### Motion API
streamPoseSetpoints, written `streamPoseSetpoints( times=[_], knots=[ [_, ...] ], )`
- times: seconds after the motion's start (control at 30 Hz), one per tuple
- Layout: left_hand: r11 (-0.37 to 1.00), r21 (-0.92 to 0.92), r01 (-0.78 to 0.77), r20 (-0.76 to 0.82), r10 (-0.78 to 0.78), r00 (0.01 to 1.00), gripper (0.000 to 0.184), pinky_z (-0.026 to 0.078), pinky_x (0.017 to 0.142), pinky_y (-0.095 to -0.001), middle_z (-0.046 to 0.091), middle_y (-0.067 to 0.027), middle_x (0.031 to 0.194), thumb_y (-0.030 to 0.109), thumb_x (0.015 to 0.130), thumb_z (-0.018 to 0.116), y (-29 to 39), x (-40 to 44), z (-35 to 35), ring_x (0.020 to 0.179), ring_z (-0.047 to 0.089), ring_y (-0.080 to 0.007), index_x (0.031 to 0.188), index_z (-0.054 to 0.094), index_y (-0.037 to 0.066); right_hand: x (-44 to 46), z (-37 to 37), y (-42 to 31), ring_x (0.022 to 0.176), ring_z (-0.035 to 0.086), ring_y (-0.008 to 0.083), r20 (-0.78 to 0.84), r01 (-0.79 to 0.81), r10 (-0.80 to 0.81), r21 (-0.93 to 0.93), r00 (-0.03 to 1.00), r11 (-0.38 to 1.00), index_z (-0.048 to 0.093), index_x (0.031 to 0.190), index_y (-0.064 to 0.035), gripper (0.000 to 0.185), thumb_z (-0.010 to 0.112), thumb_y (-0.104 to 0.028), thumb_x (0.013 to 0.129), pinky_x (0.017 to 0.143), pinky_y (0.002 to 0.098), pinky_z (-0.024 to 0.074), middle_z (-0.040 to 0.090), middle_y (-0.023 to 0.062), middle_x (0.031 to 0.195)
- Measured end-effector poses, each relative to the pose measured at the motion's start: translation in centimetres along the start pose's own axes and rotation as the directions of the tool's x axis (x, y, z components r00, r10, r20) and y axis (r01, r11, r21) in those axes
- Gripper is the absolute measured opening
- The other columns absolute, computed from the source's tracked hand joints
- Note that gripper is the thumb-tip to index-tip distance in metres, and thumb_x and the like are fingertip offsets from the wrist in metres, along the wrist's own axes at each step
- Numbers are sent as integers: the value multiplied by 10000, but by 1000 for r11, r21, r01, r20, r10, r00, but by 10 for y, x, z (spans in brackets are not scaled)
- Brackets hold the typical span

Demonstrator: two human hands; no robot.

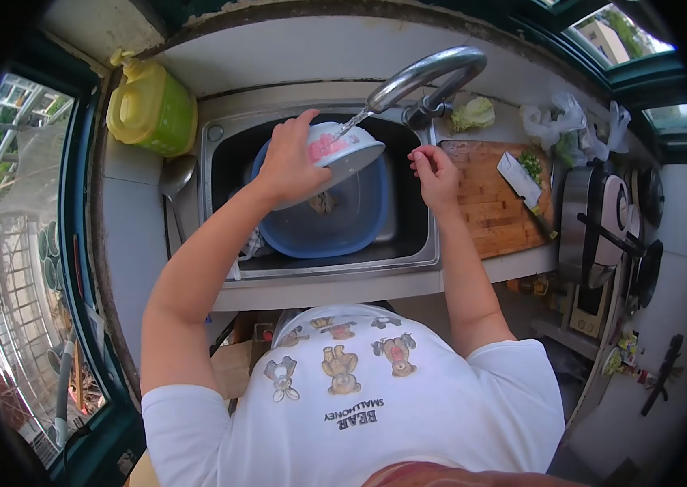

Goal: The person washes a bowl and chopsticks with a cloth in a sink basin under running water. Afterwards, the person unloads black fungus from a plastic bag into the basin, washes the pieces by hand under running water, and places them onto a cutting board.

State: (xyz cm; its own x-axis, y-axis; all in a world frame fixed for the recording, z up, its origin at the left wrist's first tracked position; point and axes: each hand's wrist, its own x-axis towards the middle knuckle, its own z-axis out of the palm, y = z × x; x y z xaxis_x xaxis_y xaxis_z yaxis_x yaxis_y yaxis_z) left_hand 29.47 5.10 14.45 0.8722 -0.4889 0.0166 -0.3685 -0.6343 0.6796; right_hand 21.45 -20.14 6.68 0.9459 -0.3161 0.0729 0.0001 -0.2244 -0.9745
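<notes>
My left hand (288, 158) grips a white bowl (353, 159) with a pink pattern, held tilted over the sink (412, 215). Water from the curved metal faucet (396, 85) runs onto the bowl. Below it, a blue plastic basin (319, 246) stands in the sink, with a small brownish thing (323, 203) inside, too unclear to name. Over the sink's right rim is my right hand (438, 178), fingers curled in and thumb close to them. Whether anything small is between those fingers cannot be made out.
Right of the sink lies a wooden cutting board (489, 203) with a cleaver (522, 183) and chopped greens (531, 165). Cabbage (473, 114) and plastic bags sit behind. A yellow-green jug (153, 109) and a ladle (177, 178) are at left; a rice cooker (595, 215) is far right.
</notes>
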Motion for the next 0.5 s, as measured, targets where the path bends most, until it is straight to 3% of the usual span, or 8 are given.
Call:
streamPoseSetpoints(
  times=[0.1, 0.17, 0.23, 0.33, 0.43, 0.5],
  knots=[
    [1000, 11, 4, 14, -4, 1000, 785, 337, 948, -396, 474, -220, 1102, 157, 555, 647, -4, 0, -3, 1052, 409, -369, 1263, 344, 9, 4, 28, -41, 739, 575, 116, 69, -86, 68, 300, 995, 950, 568, 951, -14, 138, 486, -110, 897, 663, 234, 484, 613, 75, 876],
    [1000, 23, 6, 16, -6, 1000, 793, 341, 947, -398, 473, -221, 1109, 159, 551, 648, -7, -3, -5, 1061, 408, -368, 1267, 341, 11, 12, 51, -68, 754, 592, 146, 212, -239, 152, 490, 966, 839, 561, 954, 1, 161, 459, -116, 908, 680, 261, 505, 609, 100, 883],
    [1000, 25, 6, 8, -7, 1000, 793, 346, 942, -402, 477, -220, 1104, 159, 548, 648, -10, -8, -6, 1060, 411, -367, 1266, 344, 11, 22, 76, -90, 774, 605, 183, 379, -456, 271, 588, 885, 668, 560, 943, 7, 187, 464, -150, 909, 705, 286, 518, 602, 111, 883],
    [1000, -9, -2, 20, 2, 1000, 781, 356, 930, -406, 490, -217, 1079, 156, 545, 648, -19, -15, -8, 1043, 424, -365, 1256, 360, 5, 34, 103, -111, 814, 601, 187, 564, -625, 291, 596, 773, 504, 565, 944, 14, 199, 467, -156, 907, 744, 289, 516, 599, 113, 889],
    [999, -48, -19, 78, 22, 997, 768, 361, 921, -404, 503, -214, 1051, 155, 543, 647, -23, -16, -11, 1023, 437, -364, 1246, 377, 1, 29, 114, -121, 853, 588, 170, 557, -452, 195, 371, 807, 811, 568, 985, 19, 210, 483, -152, 898, 778, 279, 490, 602, 101, 922],
    [1000, -7, -6, 74, 7, 997, 758, 363, 917, -402, 510, -209, 1036, 155, 544, 646, -14, -18, -10, 1011, 444, -364, 1241, 388, 5, 14, 104, -121, 867, 574, 151, 421, -95, 46, 97, 906, 991, 566, 1022, 13, 220, 497, -147, 889, 792, 267, 466, 601, 85, 950]
  ],
)
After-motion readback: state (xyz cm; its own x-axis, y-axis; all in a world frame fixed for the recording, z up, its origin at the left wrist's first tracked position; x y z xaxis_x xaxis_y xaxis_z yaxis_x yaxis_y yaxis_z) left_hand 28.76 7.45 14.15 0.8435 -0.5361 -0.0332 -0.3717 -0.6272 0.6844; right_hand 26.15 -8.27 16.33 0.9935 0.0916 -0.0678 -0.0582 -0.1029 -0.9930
